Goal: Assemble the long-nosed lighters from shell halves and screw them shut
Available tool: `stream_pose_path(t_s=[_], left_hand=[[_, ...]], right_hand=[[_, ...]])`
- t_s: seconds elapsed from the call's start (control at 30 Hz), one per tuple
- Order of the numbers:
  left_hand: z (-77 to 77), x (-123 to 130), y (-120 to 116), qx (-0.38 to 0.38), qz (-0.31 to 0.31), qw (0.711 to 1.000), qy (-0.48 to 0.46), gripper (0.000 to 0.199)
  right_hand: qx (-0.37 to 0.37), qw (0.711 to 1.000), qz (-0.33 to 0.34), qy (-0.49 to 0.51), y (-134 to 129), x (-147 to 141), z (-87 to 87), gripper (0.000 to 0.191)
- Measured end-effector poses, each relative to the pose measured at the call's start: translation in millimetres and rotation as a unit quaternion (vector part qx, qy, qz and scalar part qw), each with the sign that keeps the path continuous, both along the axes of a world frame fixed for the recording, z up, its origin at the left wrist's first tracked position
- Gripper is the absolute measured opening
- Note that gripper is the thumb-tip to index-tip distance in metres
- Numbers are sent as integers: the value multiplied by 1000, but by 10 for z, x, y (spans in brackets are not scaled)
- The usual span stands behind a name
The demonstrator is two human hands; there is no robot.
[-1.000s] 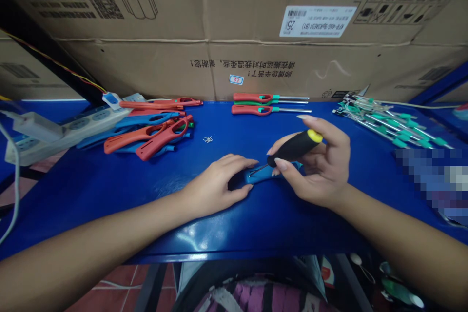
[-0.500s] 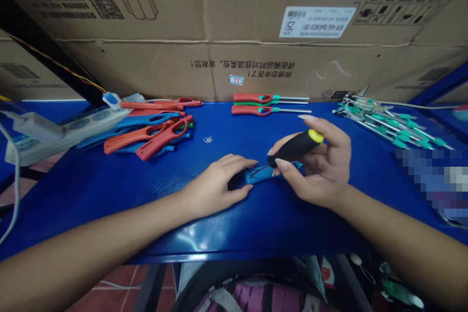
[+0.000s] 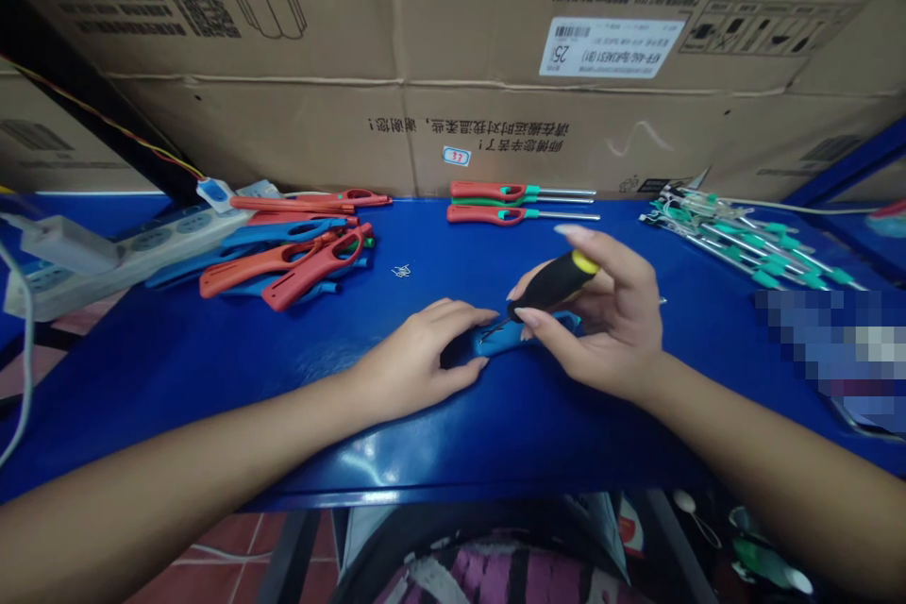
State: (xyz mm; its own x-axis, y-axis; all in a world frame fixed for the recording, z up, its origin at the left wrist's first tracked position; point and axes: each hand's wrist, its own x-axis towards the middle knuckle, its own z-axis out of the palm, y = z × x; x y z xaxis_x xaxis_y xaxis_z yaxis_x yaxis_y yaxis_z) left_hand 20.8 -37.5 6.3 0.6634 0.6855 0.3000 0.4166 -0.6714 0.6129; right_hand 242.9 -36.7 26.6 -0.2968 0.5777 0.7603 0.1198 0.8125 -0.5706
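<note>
A blue lighter [image 3: 506, 340] lies flat on the blue table, its far end partly behind my right fingers. My left hand [image 3: 431, 349] grips the handle end between thumb and fingers. Wrapped round a black screwdriver [image 3: 548, 288] with a yellow end, my right hand [image 3: 609, 311] holds it tilted. The screwdriver's thin tip meets the top of the blue handle near its left end. Whether a screw sits under the tip is too small to tell. A few tiny silvery screws [image 3: 401, 271] lie loose beyond my left hand.
Red and blue lighter handles [image 3: 304, 269] are heaped at left beside a white power strip [image 3: 152, 250]. Lighters with metal tubes [image 3: 488, 214] lie at the back against a cardboard box [image 3: 283, 127]. Metal rods with green parts [image 3: 750, 236] are piled at right, behind a blurred-out object [image 3: 835, 349].
My right hand and the screwdriver have shifted slightly left and turned a little. A metal tube end now shows to the right of my right hand. My left hand stays put.
</note>
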Motion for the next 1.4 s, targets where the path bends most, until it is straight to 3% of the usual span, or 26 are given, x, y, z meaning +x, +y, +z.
stream_pose_path(t_s=[0.3,0.5,0.63,0.8,1.0,1.17,1.23,1.33,1.4], left_hand=[[11,2,-3,-12,-6,1000,-16,15],[3,1,1,-16,3,1000,-12,13],[-5,2,2,-15,6,1000,-12,15],[-12,-1,4,-20,-1,1000,-18,16],[-7,-4,4,-17,-5,1000,-21,17],[-12,-2,5,-18,-3,1000,-18,15],[-18,0,7,-14,-3,1000,-19,15],[-22,2,10,-6,-8,1000,-25,18],[-20,2,12,-7,-9,1000,-26,19]], right_hand=[[-114,989,3,-90,89,-69,268,58],[-38,982,-6,-184,144,-141,439,59],[-16,983,-15,-182,163,-173,421,61],[-35,990,-26,-136,221,-143,279,65],[60,987,-68,-130,208,-104,207,64],[-60,986,21,-153,136,-120,278,63],[-27,986,-12,-162,146,-106,291,60],[112,974,-78,-179,194,-68,298,60],[128,970,-67,-193,222,-50,305,59]])
